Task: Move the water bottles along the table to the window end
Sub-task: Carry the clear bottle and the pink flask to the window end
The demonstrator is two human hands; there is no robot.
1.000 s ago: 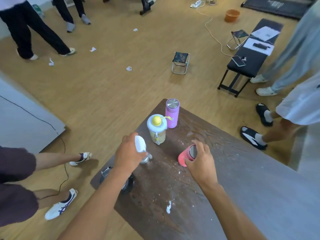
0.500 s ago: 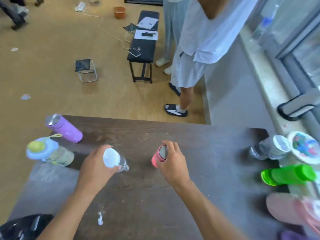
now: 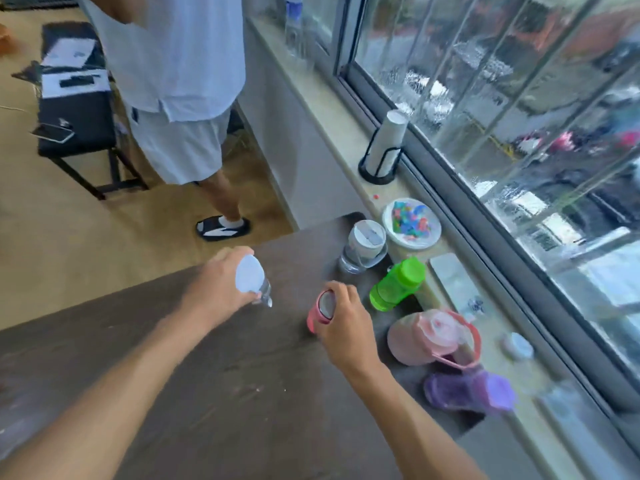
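Observation:
My left hand [image 3: 218, 284] grips a clear bottle with a white cap [image 3: 250, 278] above the dark wooden table [image 3: 214, 393]. My right hand [image 3: 341, 322] holds a small pink bottle with a metal lid [image 3: 320, 311] a little to the right. At the table's window end stand a clear bottle with a grey lid [image 3: 363, 245], a green bottle [image 3: 398, 284], a large pink bottle [image 3: 429, 336] and a purple bottle [image 3: 467, 393].
A person in pale shorts and a sandal [image 3: 223, 226] stands by the table's far corner. On the window sill [image 3: 332, 109] are a plate of coloured bits [image 3: 412, 221], a cup stack in a black holder [image 3: 384, 147] and a clear bottle [image 3: 294, 26]. A black bench [image 3: 74, 109] stands on the floor at left.
My view has swung right toward the window. Both hands have carried their bottles along the table, close to the group by the sill. The purple and yellow-capped bottles have left the view.

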